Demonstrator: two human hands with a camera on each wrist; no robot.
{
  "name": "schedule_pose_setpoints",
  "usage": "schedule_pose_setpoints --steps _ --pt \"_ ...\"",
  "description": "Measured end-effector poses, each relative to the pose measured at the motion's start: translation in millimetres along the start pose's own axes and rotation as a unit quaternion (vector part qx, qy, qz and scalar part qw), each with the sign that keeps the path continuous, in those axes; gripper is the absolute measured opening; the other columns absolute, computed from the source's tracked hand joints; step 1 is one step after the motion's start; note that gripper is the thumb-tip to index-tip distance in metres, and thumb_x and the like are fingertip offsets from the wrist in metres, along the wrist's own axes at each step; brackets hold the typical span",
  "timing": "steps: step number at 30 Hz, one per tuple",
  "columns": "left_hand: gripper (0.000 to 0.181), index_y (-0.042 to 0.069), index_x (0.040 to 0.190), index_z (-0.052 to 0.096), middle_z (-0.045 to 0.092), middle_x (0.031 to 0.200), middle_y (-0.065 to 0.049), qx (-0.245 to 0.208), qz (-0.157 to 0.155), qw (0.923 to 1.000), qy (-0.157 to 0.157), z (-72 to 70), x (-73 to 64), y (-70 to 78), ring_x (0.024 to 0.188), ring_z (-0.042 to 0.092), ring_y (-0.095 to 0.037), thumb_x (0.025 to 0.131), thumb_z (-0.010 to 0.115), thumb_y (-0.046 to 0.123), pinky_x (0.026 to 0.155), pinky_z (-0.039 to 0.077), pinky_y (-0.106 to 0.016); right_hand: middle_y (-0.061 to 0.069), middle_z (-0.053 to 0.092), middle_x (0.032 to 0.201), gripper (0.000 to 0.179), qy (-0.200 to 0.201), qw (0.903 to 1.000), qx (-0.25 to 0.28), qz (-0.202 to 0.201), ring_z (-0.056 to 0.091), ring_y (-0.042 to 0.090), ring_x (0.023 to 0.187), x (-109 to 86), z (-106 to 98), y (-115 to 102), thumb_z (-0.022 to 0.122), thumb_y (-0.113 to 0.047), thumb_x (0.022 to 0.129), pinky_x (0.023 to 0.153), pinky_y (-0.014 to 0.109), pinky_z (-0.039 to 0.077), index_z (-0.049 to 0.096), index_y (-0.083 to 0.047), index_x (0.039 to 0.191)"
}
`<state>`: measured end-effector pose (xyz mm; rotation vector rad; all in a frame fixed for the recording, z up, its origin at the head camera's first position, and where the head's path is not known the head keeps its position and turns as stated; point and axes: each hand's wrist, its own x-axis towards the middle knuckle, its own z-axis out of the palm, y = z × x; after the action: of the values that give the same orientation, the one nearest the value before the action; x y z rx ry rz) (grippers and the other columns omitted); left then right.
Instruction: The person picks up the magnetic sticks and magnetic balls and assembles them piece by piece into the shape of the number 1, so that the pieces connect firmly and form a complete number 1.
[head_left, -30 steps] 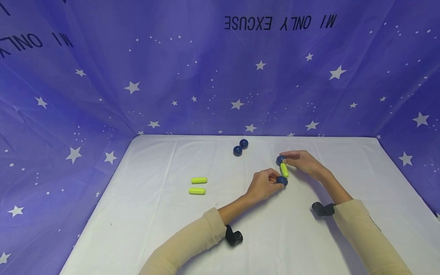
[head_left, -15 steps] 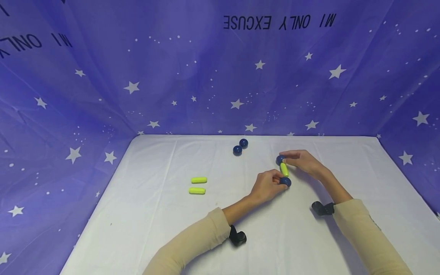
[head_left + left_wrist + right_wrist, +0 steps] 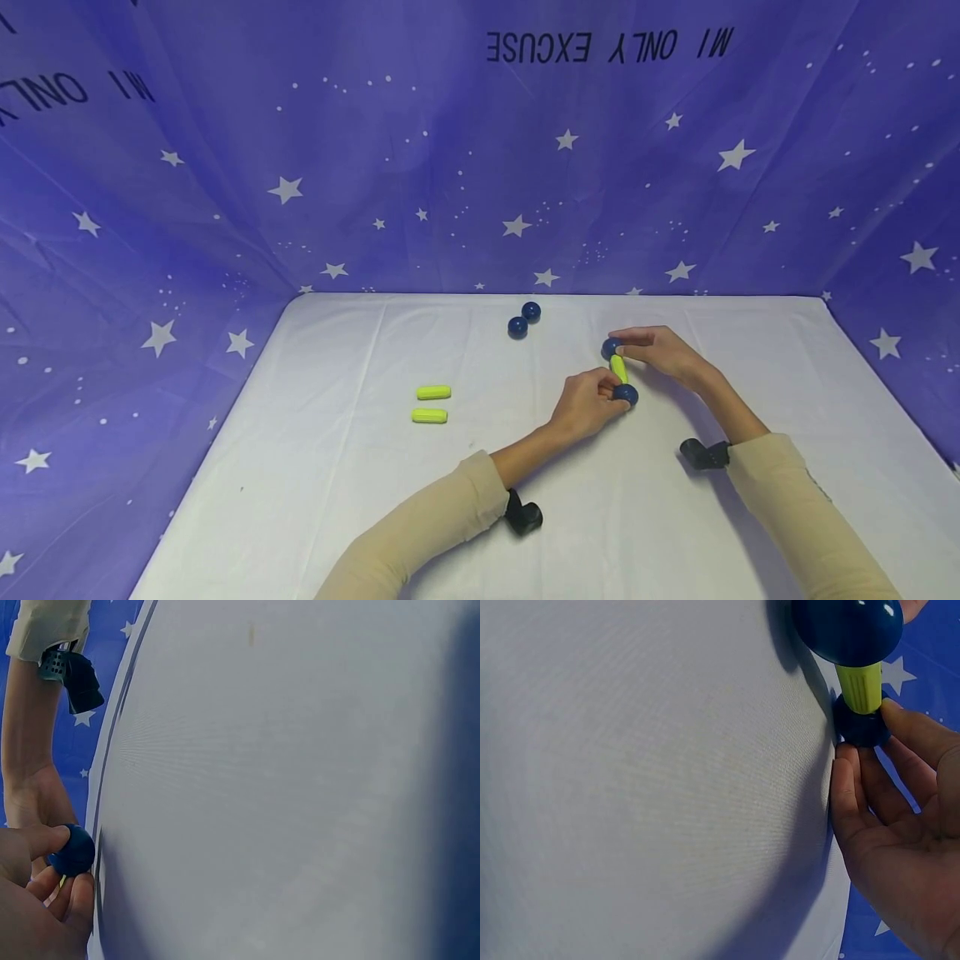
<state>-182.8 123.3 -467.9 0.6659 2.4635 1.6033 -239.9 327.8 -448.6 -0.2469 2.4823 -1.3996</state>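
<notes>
My left hand (image 3: 587, 404) pinches a glossy dark-blue ball (image 3: 627, 395) between thumb and fingers. A second blue ball (image 3: 611, 348), farther back, is pinched by my right hand (image 3: 663, 353). Between the two balls runs a short yellow-green ribbed rod (image 3: 618, 368), one end at each ball. In the right wrist view the near ball (image 3: 847, 630) covers one end of the rod (image 3: 860, 688), and the right hand's ball (image 3: 862, 724) sits at its other end. The left wrist view shows the thumb on the left hand's ball (image 3: 73, 851), with the rod mostly hidden behind it.
Two more yellow-green rods (image 3: 433, 392) lie side by side on the white-covered table (image 3: 315, 517), left of the hands. Two blue balls (image 3: 518, 327) rest near the back edge. A purple star-printed cloth (image 3: 420, 167) stands behind the table. Black wrist cameras (image 3: 522, 514) hang below the sleeves.
My left hand has moved slightly right with its blue ball, bringing it in line with the front end of the rod. The right hand stays almost where it was, holding its ball.
</notes>
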Motion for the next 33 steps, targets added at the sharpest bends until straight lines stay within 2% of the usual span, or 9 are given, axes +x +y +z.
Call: schedule_pose_setpoints --steps 17,33 --pt "0.025 -0.001 0.104 0.07 0.073 0.089 -0.005 -0.009 -0.007 0.9999 -0.006 0.5 0.7 -0.9 0.077 0.064 0.001 0.082 0.081 0.004 0.069 0.049 -0.011 0.026 0.05 0.142 0.046 0.001 1.0 -0.007 -0.001 0.038 0.043 0.137 2.6 0.5 0.6 0.065 -0.019 0.097 0.111 0.062 0.025 0.056 0.002 0.138" --pt "0.025 0.0 0.103 0.069 0.072 0.088 -0.004 -0.018 -0.005 0.9998 -0.011 0.7 0.5 -0.6 0.076 0.062 0.001 0.081 0.082 0.003 0.069 0.049 -0.012 0.024 0.047 0.146 0.048 0.002 0.9998 -0.006 0.016 0.037 0.043 0.138 2.4 -0.2 3.5 0.066 -0.025 0.097 0.11 0.063 0.025 0.057 -0.003 0.139"
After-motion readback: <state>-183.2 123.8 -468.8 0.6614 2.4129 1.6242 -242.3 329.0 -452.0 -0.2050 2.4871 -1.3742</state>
